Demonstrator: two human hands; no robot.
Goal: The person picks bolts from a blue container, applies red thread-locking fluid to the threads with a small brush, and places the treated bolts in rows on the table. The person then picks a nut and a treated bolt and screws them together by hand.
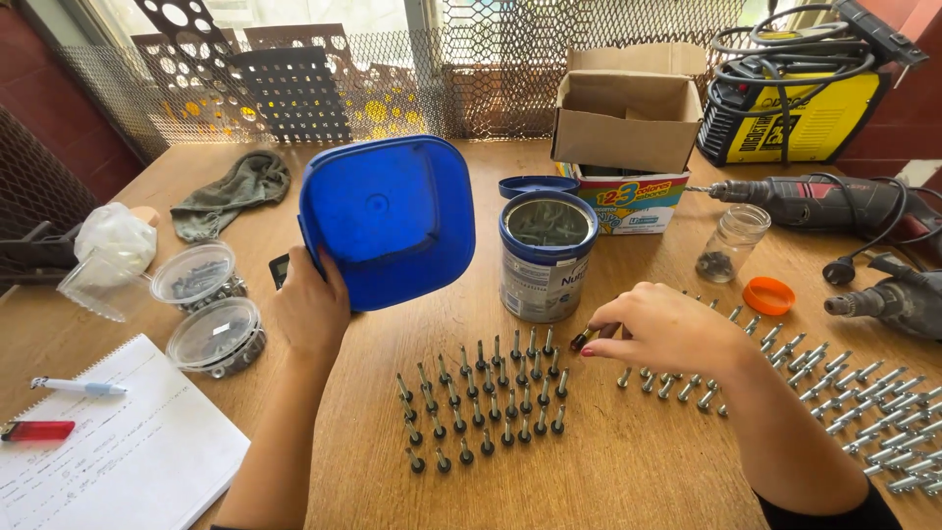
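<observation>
My left hand (309,312) grips a blue square plastic container (390,218) by its lower left rim and holds it tilted above the wooden table (628,471), its bottom facing me. My right hand (664,329) pinches a dark-headed screw (587,338) at the fingertips, just right of a block of several dark-headed screws (483,400) standing upright in rows. Under and right of that hand stand rows of silver screws (844,402).
A metal can with a blue rim (546,257) stands behind the screws, its blue lid (535,185) behind it. Cardboard box (626,116), glass jar (732,242), orange cap (768,295), two drills (834,204) right. Two lidded tubs (204,304), notebook (118,451), pen, red lighter, rag left.
</observation>
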